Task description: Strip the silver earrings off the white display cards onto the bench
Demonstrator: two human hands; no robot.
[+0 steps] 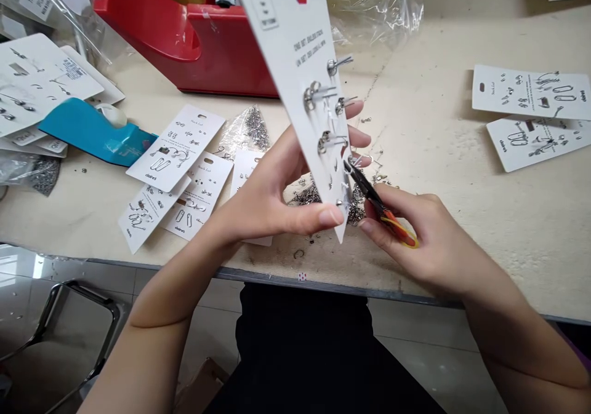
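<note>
My left hand (277, 199) grips a white earring card (300, 63) by its lower edges, thumb on the near side and fingers behind. The card stands tilted with its back side toward me, where several metal posts with earring backs stick out. My right hand (415, 229) is closed around pliers (369, 192) with orange and yellow handles. The dark jaws of the pliers point at the card's lower right edge, close to a post; whether they touch it I cannot tell. Below the card lies a heap of small metal earring backs (309, 194), partly hidden.
A red tape dispenser (226, 51) stands behind the card, a blue tape dispenser (101, 134) at left. Filled jewelry cards (178, 149) lie left, with more cards (530, 94) at far right. A plastic bag (252, 128) holds metal bits. The table edge (258, 277) runs in front.
</note>
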